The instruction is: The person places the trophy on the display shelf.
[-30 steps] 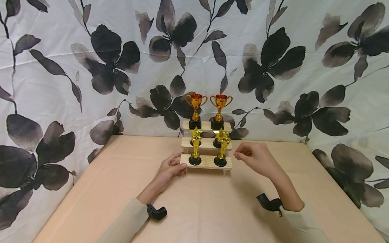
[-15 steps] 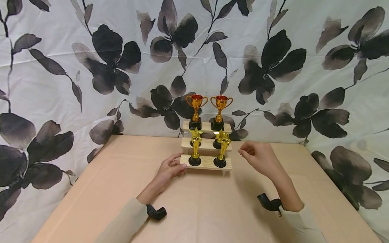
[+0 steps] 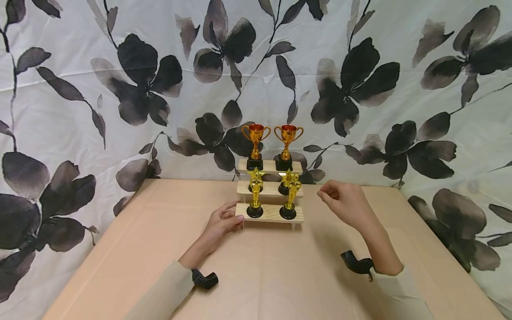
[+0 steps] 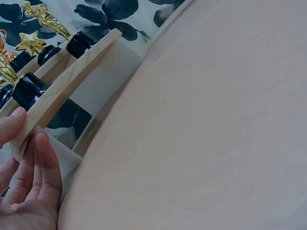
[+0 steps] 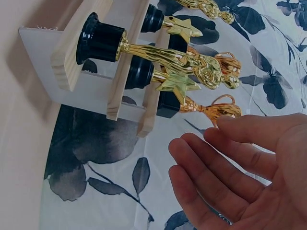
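A three-tier wooden display shelf point(image 3: 272, 212) stands on the table and bears small trophies. Two gold figure trophies point(image 3: 293, 191) are upright on the front tier. Behind them, partly covered, are star trophies point(image 5: 180, 86) on the middle tier. Two orange-gold cup trophies point(image 3: 288, 134) top the back tier. My left hand point(image 3: 218, 226) grips the left end of the front board, thumb on top and fingers beneath, as the left wrist view shows. To the right of the shelf, my right hand point(image 3: 346, 202) hovers apart from it, fingers loosely bent around nothing.
The table point(image 3: 260, 275) has a plain peach cover. A white cloth point(image 3: 160, 89) with dark flowers hangs close behind the shelf and along both sides. Black wrist devices point(image 3: 206, 279) sit below both hands.
My right hand has drawn slightly to the right, away from the shelf. The left hand stays on the front board, and the trophies keep their places.
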A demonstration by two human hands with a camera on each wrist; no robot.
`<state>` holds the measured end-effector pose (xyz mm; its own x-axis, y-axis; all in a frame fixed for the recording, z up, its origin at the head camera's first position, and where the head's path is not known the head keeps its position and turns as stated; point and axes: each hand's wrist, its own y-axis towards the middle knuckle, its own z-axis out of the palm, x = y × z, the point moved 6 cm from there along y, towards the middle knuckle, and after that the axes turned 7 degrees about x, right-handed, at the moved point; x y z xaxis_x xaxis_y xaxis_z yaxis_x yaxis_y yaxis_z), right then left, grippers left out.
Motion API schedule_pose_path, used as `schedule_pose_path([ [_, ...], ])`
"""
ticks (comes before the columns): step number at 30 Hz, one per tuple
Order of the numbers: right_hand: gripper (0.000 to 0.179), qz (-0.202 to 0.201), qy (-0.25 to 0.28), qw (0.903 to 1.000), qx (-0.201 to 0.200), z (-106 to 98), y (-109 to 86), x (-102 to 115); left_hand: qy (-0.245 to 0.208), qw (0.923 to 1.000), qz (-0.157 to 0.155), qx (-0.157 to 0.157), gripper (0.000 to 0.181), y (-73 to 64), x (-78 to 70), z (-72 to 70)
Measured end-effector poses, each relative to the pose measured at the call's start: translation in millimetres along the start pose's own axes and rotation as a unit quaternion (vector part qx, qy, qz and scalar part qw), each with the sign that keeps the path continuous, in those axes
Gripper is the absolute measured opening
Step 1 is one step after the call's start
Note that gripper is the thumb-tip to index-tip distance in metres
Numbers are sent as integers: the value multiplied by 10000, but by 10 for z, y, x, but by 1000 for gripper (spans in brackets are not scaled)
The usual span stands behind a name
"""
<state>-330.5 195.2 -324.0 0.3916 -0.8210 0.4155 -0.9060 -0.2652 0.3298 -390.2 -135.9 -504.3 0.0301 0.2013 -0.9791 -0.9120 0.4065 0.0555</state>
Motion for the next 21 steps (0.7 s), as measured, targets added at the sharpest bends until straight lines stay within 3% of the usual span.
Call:
schedule_pose_path([
  [15,9,25,61,9999,80,-20,-7,-28,-110,9999,-128,10,68,6,1,-16],
  [21,10,-3,-156,9991,395,-22,-31,-156,-144,9988,-414,221,68,-53,-17,-62],
])
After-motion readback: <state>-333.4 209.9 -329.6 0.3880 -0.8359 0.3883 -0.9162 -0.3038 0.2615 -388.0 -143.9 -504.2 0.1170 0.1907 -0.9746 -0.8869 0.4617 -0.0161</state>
